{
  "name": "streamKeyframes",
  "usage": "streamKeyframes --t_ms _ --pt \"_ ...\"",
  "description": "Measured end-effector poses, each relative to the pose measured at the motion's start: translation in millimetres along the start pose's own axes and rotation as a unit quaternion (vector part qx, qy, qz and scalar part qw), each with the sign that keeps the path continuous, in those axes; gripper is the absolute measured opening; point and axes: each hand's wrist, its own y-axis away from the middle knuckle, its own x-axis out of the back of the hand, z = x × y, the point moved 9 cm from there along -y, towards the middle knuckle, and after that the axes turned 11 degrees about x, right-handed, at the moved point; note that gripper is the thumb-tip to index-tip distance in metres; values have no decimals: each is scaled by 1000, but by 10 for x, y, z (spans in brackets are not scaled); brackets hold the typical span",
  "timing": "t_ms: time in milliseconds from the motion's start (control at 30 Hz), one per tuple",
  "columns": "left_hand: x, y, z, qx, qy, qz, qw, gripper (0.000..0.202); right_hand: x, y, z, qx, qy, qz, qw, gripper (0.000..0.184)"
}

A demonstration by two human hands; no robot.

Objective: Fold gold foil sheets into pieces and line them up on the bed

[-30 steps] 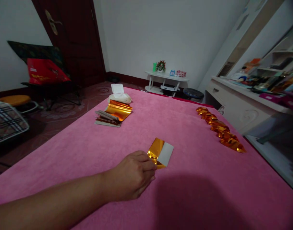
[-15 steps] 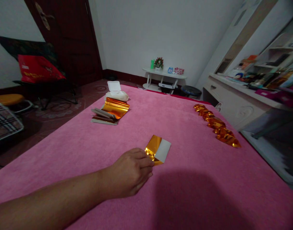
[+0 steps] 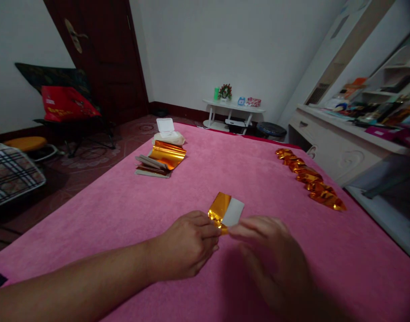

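Observation:
A partly folded sheet of gold foil paper (image 3: 220, 206) lies on the pink cloth (image 3: 117, 210), part of it showing a pale grey back. My left hand (image 3: 188, 243) rests at its near left edge, with the fingers bent and closed on the paper; the fingertips partly hide that corner. My right hand (image 3: 272, 255), smeared by motion, reaches in from the right. Its fingertips are at the paper's near right edge, and I cannot tell if they touch. The right thumb stands apart from the fingers, with nothing visible between them.
A stack of gold foil sheets (image 3: 168, 154) lies at the far left, before an opened white wipes pack (image 3: 168, 134). Folded gold foil pieces (image 3: 309, 178) form a row at the right. Beyond stand a red bag (image 3: 69, 103), a white side table (image 3: 232, 105) and a cabinet (image 3: 335, 143).
My right hand has come into view from the lower right, up to the foil paper. My left hand keeps its place on the paper. The whole view has shifted slightly.

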Motion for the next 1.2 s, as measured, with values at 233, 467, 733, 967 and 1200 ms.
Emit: streamKeyframes --t_ms 233,467,733,967,1200 --pt "-23 -2 -11 7 -1 -13 1000 22 -157 -428 -96 76 3 -37 996 52" --pt "-55 79 101 20 -29 3 999 22 -227 -358 -110 64 10 -80 995 56" --pt "79 181 128 54 -3 15 998 22 -194 -396 -173 52 20 -69 996 54" --pt "112 155 -100 135 -35 0 990 38 -188 -423 -205 59 7 -71 996 58" --pt "-7 85 -181 131 -129 -33 982 30 -199 -433 -204 50 -3 -81 995 57"
